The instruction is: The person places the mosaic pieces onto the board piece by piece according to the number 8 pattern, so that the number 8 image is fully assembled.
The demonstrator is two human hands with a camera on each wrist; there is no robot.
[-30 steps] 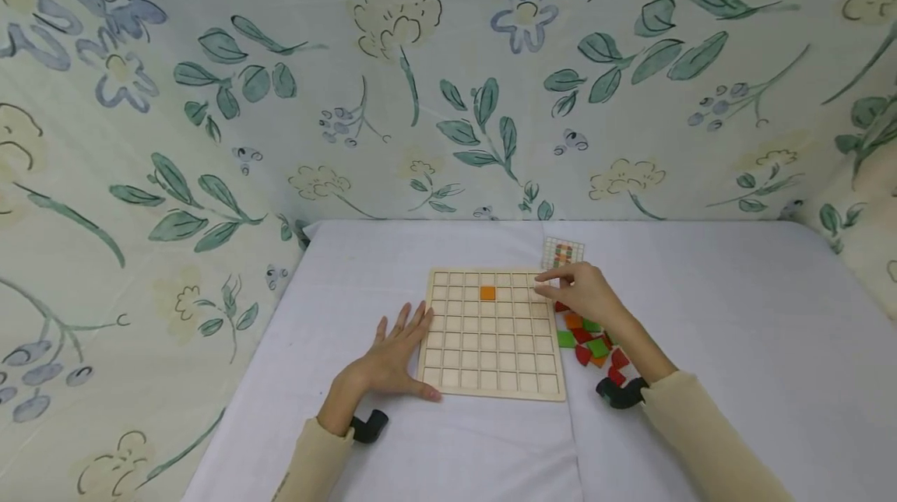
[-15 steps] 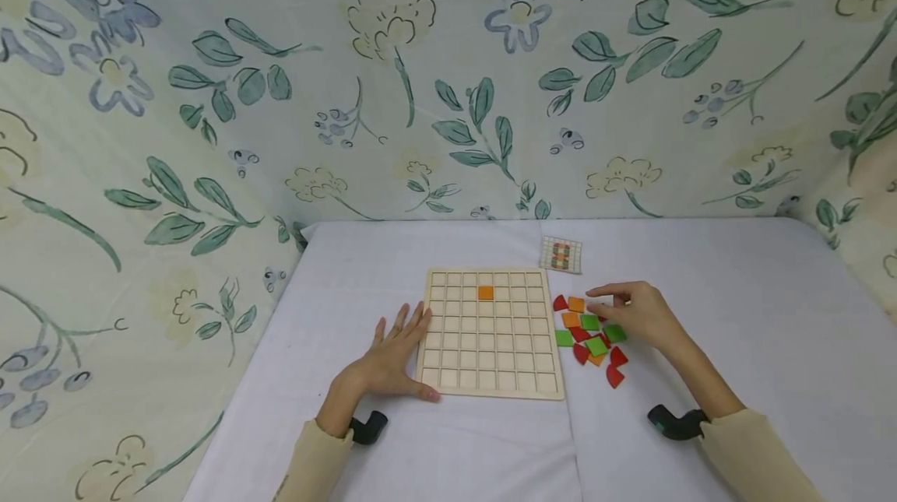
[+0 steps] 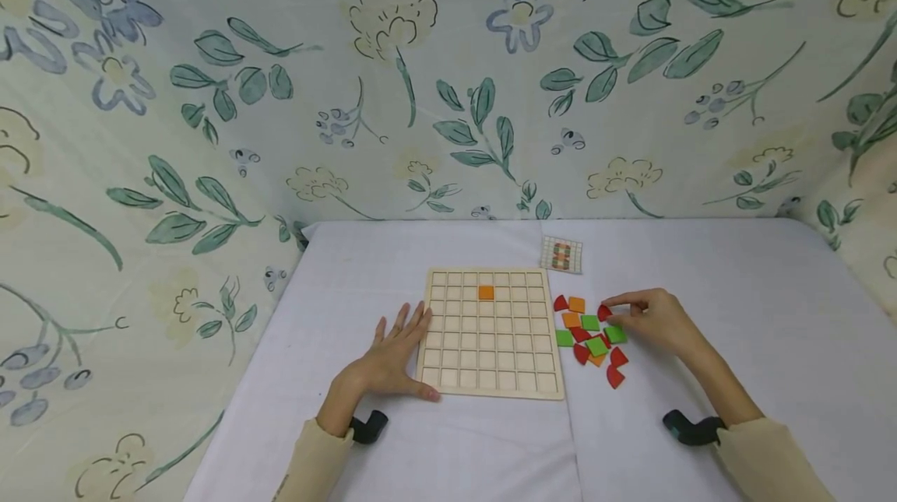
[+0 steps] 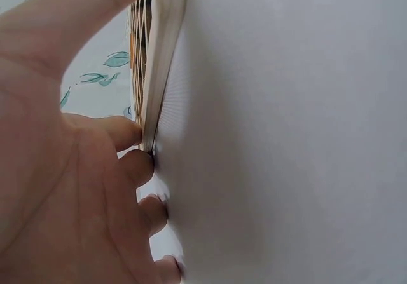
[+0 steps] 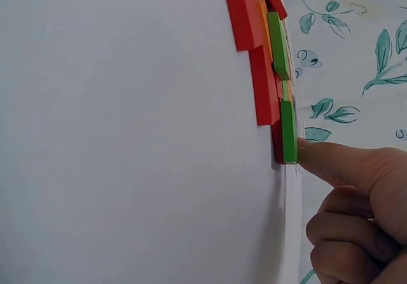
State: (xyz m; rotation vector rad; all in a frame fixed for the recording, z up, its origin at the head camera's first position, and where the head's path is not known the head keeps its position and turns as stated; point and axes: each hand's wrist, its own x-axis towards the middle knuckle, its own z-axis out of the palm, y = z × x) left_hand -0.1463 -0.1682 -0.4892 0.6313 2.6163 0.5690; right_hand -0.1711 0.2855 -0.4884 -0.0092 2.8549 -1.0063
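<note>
While the right hand [image 3: 659, 321] pinches a red wedge [image 3: 604, 313], the left hand [image 3: 394, 360] touches the board's [image 3: 497, 346] left edge. That hand lies splayed.

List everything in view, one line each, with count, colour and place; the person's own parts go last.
Grid board: one, pale wood, on the table
Placed orange square: one, orange, second row from the board's far edge
Loose orange squares: three visible, orange, right of the board
Green squares: four visible, green, same cluster
Red wedges: about seven, red, same cluster, some overlapped
Pattern card: one, pale with coloured print, beyond the cluster
Tablecloth: one, white, under everything
Floral backdrop: pale, green-and-blue print, behind the table
Wrist devices: two, black, one per wrist
Sleeves: two, cream, forearms
Left hand: one, at the board's left edge
Right hand: one, fingertips at a red wedge
</note>
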